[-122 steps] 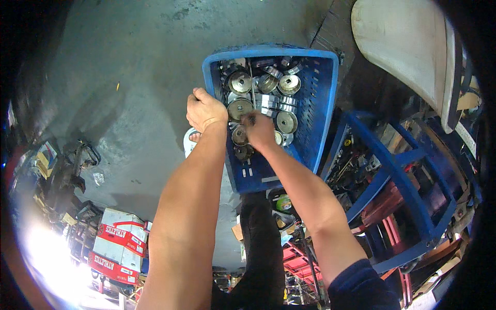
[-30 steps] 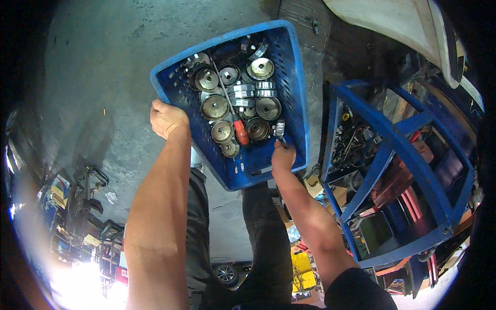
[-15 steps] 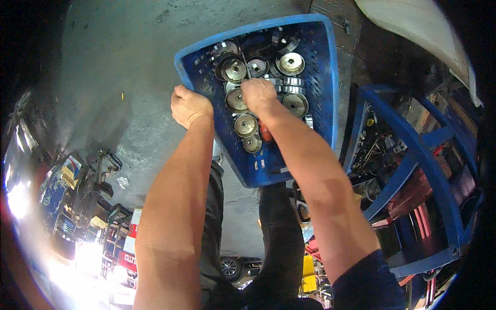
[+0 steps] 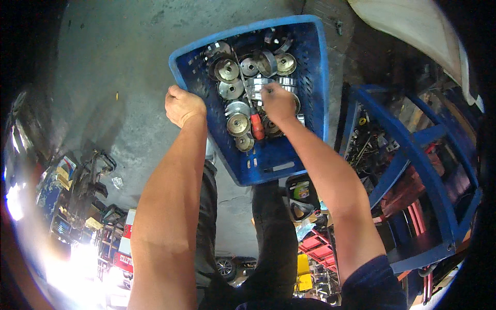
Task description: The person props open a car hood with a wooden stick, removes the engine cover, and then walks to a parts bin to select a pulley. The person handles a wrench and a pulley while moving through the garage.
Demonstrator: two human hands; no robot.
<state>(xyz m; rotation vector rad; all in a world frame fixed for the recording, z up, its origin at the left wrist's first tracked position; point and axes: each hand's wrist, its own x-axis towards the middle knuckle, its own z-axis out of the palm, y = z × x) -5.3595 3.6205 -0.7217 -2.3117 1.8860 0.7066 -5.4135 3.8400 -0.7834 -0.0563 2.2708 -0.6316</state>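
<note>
A blue perforated plastic crate (image 4: 322, 67) holds several silver metal cup-shaped fittings (image 4: 226, 69), some flat, some on edge or stacked. A long metal tool with a red handle (image 4: 257, 125) lies among them, its shank running toward the far end. My left hand (image 4: 184, 105) is closed on the crate's left rim. My right hand (image 4: 279, 103) is inside the crate, over stacked silver rings at the middle, with curled fingers at them; what exactly it grips is hidden.
Right of the crate stands a blue metal frame (image 4: 429, 155) over assorted parts. A pale curved panel (image 4: 408, 26) is at the upper right. Clutter (image 4: 93, 170) and stacked boxes line the lower left, and a wheel (image 4: 225, 267) shows behind my legs on the grey floor.
Since half a second ago my right hand has moved slightly right and down, uncovering the red handle. A cup near the top middle now stands on edge. My left hand remains on the rim.
</note>
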